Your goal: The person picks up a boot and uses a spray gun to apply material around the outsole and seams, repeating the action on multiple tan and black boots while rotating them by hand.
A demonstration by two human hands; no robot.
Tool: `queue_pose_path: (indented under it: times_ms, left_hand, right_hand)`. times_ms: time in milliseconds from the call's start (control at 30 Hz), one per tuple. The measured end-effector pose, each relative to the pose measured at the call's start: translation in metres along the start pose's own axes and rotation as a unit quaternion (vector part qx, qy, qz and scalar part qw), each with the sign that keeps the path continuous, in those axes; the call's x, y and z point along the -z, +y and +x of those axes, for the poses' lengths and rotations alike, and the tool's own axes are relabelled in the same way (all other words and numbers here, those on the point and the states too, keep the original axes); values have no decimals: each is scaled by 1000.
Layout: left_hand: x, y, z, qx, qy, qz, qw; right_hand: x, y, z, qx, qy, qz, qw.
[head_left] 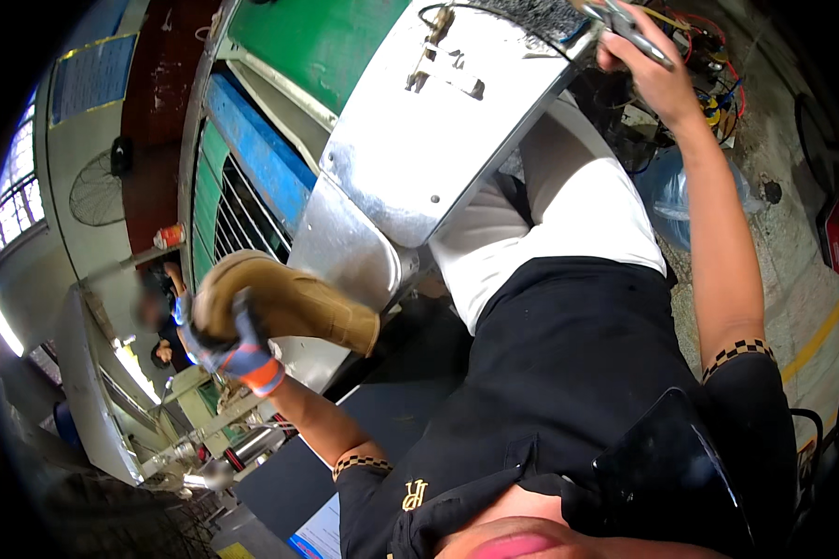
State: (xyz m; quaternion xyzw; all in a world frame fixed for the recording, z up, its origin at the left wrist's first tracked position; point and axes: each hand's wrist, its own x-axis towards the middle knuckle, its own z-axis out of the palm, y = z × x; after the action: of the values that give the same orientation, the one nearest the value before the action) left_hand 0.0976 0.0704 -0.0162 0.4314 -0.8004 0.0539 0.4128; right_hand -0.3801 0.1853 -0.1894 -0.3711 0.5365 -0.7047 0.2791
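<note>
My left hand [233, 345], in a grey glove with an orange and blue cuff, is closed around a tan boot [317, 303]. The boot is held beside the rounded end of the metal worktop [382, 168], its shaft toward me; its toe end is blurred. At the upper right, my bare right hand [662, 84] grips a silver metal hand tool [636, 39], whose exact kind I cannot make out. This hand is close to a dark, rough pad [543, 17] at the worktop's far end. A thin black cable crosses the metal near the pad.
Left of the worktop are a green surface [312, 47], a blue panel [256, 144] and a metal grille [247, 214]. Tangled cables [718, 84] and a clear plastic container [676, 196] lie at right. Another person [166, 326] is at far left, near a wall fan [98, 186].
</note>
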Motion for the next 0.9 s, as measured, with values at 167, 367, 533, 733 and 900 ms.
queue_pose_path:
  times_ms: [167, 367, 533, 733, 900]
  left_hand:
    - [-6, -2, 15, 82, 6, -431, 899]
    - [-65, -1, 48, -23, -22, -310, 950]
    - [-74, -10, 58, -11, -75, -375, 924]
    - [-84, -12, 67, 27, -84, -407, 909]
    - [-105, -30, 75, 91, -89, -503, 855]
  right_hand:
    - [-35, -37, -20, 250, -26, -212, 944]
    - [-128, -87, -35, 27, -251, 185, 950]
    - [-165, -97, -16, 102, -339, 186, 916]
    - [-226, -99, 20, 406, -271, 222, 844]
    - [-254, -92, 39, 410, -259, 208, 849]
